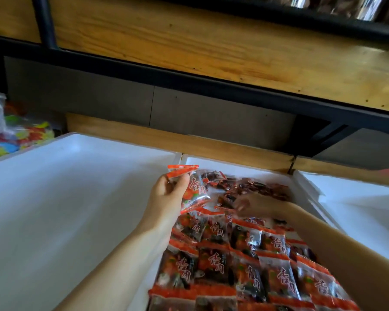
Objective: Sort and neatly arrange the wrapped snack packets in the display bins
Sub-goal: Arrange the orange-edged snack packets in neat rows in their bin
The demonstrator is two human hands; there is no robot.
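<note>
In the middle bin, red snack packets sit in rows up front, with a loose pile behind. The left hand pinches a few held packets over the bin's left edge. The right hand is on the pile, too blurry to tell its grip. White bins sit either side, and there's a colourful candy bag far left.

Illumination is bright and diffuse. The white bin at 9 o'clock is close to overexposure, with soft shading along its walls. Specular glare marks the packets at 5 o'clock. Deep shadow lies below the wooden shelf at 12 o'clock. The right hand, just right of centre, is motion-blurred. The coloured bag at 9 o'clock is soft. Straight edges bow and tilt toward the frame border.
</note>
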